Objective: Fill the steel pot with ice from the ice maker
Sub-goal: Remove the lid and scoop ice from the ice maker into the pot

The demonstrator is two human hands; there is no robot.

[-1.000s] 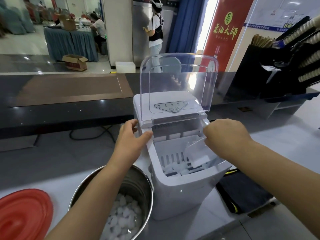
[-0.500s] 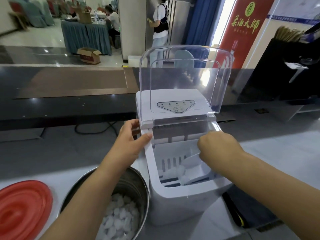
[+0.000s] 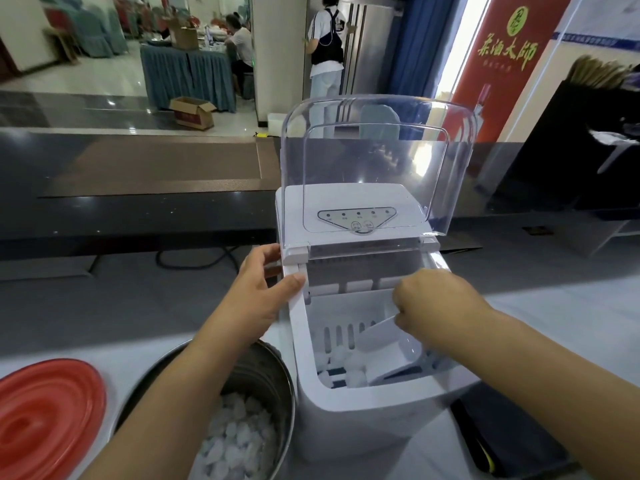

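A white ice maker [image 3: 363, 424] stands in front of me with its clear lid [image 3: 374, 168] raised upright. My left hand [image 3: 258, 299] grips the machine's upper left edge, thumb on the rim. My right hand [image 3: 436, 306] reaches into the ice basket and holds a clear plastic scoop [image 3: 391, 348], its mouth low among a few ice pieces [image 3: 353, 375]. To the left of the machine sits the steel pot [image 3: 273, 375], partly hidden by my left forearm, with a heap of ice [image 3: 235, 441] inside.
A red round lid [image 3: 48, 417] lies at the lower left on the white counter. A black item [image 3: 502, 441] lies right of the machine. A dark raised ledge [image 3: 138, 216] runs behind, with a black cable [image 3: 194, 261]. People stand far back in the room.
My right hand has gone deeper into the basket and lowered the scoop toward the ice. My left hand has kept its grip on the machine's edge. The view has shifted closer.
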